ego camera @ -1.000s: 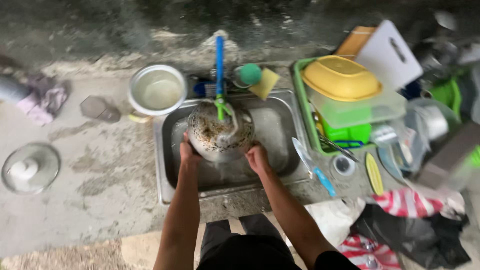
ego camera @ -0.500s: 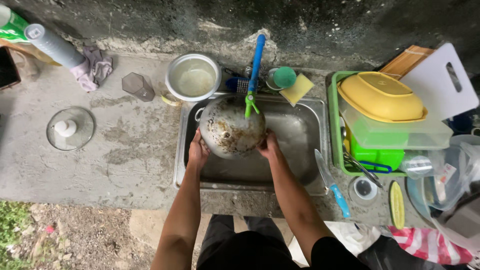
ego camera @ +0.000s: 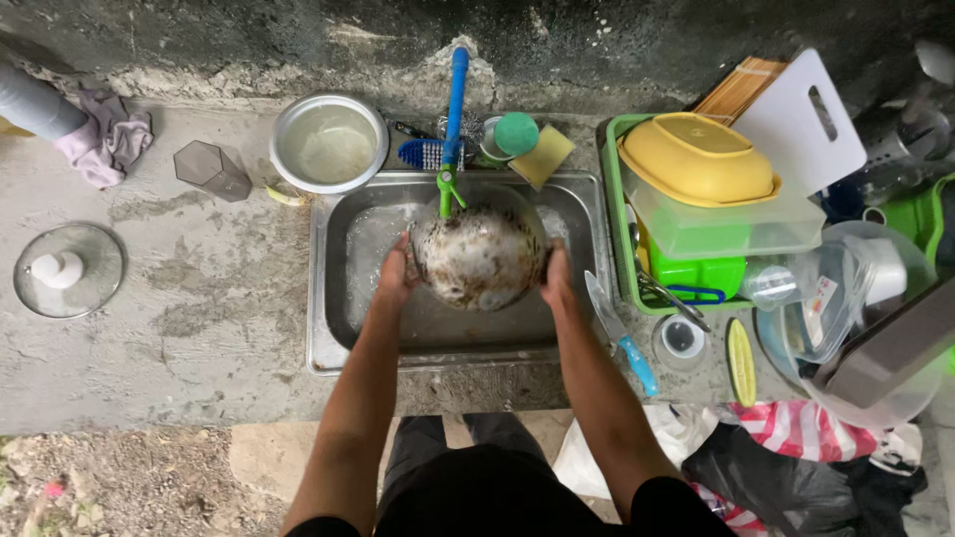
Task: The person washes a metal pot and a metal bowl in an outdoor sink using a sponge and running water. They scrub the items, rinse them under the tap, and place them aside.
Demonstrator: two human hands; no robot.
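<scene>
I hold a round metal pot, its stained and soapy bottom turned up toward me, over the steel sink. My left hand grips its left side and my right hand grips its right side. A blue tap with a green spout hangs just above the pot's far rim.
A metal bowl of water stands at the sink's back left, with a scrub brush, a green scourer and a yellow sponge behind. A green dish rack with a yellow lid sits right; a blue-handled knife lies beside it. A glass lid rests far left.
The pot has been turned so its dirty underside faces up, and both hands have shifted to its sides. The view has swung left and then settled over the sink.
</scene>
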